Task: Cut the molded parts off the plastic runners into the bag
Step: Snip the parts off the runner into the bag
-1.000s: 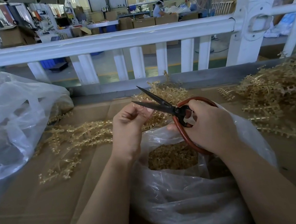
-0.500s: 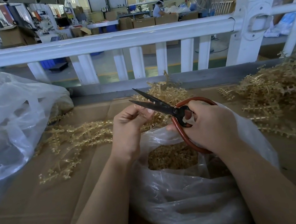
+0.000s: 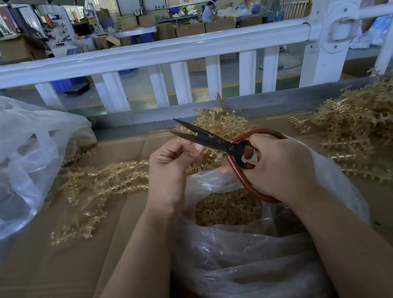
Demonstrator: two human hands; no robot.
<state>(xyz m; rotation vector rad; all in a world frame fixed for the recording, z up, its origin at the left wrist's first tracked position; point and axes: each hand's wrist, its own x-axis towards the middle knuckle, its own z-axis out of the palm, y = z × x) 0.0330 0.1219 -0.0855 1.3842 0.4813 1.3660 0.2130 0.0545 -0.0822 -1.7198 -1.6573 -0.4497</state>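
Observation:
My right hand (image 3: 274, 167) grips red-handled scissors (image 3: 217, 141), whose dark blades stand slightly apart and point up-left. My left hand (image 3: 171, 164) pinches a small piece of amber plastic runner right under the blades; the piece is mostly hidden by my fingers. Both hands hover over a clear plastic bag (image 3: 254, 263) whose open mouth shows a heap of cut amber parts (image 3: 227, 209). Loose amber runners (image 3: 97, 182) lie on the cardboard to the left, and more runners (image 3: 217, 122) lie behind the scissors.
A big tangle of runners (image 3: 377, 125) covers the right side of the cardboard surface (image 3: 32, 290). A second, crumpled clear bag (image 3: 4, 163) sits at the left. A white railing (image 3: 124, 57) runs across behind the work surface; a person works far beyond it.
The scissor blades have drifted slightly left and narrowed their gap over my left fingers. Both hands stay over the bag mouth.

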